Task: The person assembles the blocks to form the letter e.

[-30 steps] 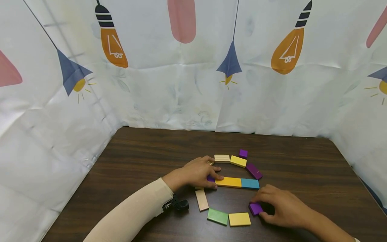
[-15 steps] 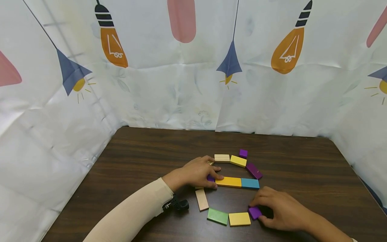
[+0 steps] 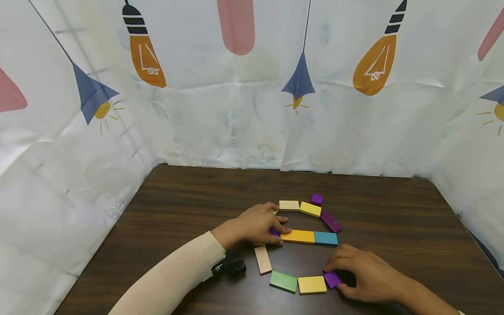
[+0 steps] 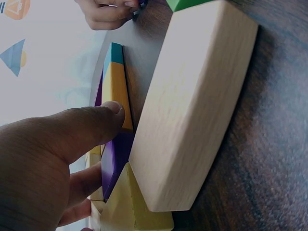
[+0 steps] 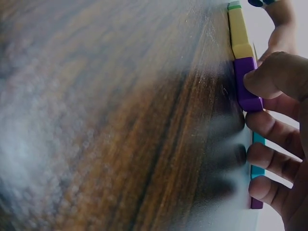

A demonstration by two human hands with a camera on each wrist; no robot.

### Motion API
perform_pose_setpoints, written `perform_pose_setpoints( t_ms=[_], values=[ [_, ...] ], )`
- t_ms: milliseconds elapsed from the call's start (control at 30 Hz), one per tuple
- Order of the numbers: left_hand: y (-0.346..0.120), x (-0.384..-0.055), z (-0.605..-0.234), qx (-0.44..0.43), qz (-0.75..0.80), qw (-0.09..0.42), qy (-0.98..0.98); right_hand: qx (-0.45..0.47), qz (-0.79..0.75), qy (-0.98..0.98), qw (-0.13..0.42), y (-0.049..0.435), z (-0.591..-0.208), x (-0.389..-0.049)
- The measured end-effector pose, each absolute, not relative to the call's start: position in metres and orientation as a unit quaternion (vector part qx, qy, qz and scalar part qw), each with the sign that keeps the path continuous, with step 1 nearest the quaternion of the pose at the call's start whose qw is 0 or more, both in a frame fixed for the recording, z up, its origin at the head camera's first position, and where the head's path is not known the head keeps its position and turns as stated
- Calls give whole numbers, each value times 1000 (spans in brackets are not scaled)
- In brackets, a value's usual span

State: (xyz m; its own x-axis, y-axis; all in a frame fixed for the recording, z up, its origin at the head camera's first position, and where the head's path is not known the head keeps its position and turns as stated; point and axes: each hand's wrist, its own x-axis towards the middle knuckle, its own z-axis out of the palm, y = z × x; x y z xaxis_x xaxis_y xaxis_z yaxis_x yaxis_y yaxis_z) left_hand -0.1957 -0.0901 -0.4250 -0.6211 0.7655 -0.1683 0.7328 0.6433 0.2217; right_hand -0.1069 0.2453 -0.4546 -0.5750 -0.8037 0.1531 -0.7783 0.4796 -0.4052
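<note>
My left hand [image 3: 256, 224] lies over the left part of the block figure, fairly straight fingers touching the blocks. In the left wrist view its thumb is against the orange block [image 4: 118, 89], beside a purple block [image 4: 115, 161] partly hidden by the hand. A blue block [image 3: 326, 238] continues that middle row. At the lower right, my right hand [image 3: 366, 273] pinches a small purple block [image 3: 332, 279] between thumb and fingers. That block sits against the right end of a yellow block [image 3: 312, 285], as the right wrist view also shows.
A green block [image 3: 283, 281] and a plain wood block [image 3: 263, 260] curve up the lower left. Above are another plain wood block [image 3: 289, 206], a yellow block [image 3: 310, 209], a dark purple block [image 3: 330, 222] and a small purple cube [image 3: 316, 200]. A printed curtain [image 3: 252, 122] hangs behind the brown table [image 3: 197, 188].
My right hand has moved slightly left and toward me, bringing the small purple block up to the yellow block's end and turning it a little. My left hand has stayed in place.
</note>
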Motion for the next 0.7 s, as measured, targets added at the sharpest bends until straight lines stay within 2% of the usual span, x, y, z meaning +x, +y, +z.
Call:
perform_pose_setpoints(
  t_ms=[700],
  values=[
    [-89, -196, -424, 416, 66, 126, 898, -448, -224, 865, 17, 245, -451, -107]
  ],
)
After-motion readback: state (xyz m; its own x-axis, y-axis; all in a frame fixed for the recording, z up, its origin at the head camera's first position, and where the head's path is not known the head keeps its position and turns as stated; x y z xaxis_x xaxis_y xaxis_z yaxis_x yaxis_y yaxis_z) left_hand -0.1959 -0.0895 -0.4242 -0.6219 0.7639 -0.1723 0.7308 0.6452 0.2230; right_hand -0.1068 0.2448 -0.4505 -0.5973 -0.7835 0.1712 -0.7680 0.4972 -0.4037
